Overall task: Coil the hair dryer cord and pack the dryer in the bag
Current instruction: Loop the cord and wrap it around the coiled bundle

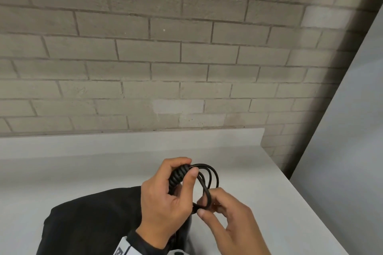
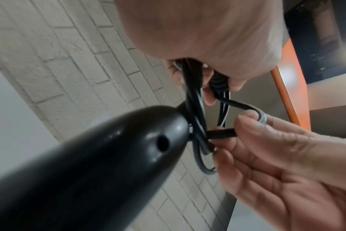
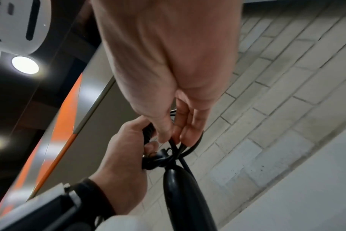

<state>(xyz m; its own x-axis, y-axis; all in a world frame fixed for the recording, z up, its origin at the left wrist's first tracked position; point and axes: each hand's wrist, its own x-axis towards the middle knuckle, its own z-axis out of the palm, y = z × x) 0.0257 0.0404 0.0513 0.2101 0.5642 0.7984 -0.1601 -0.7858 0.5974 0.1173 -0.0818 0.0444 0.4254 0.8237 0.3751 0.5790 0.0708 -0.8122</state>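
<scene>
My left hand (image 1: 187, 166) grips the ribbed end of the black cord (image 1: 209, 178) together with several gathered loops, held above the table. Just below, my right hand (image 1: 204, 206) pinches the lower part of the loops between thumb and forefinger. In the left wrist view the glossy black dryer handle (image 2: 89, 171) hangs under the loops of cord (image 2: 193, 109), and the right hand (image 2: 241, 125) pinches a bend of it. The right wrist view shows the handle (image 3: 184, 195) below both hands. The black bag (image 1: 93, 219) lies on the table at lower left, partly behind my left forearm.
The white table (image 1: 62, 172) runs back to a grey brick wall (image 1: 165, 68). Its right edge slants down past my right hand, with a pale grey panel (image 1: 352, 130) beyond it.
</scene>
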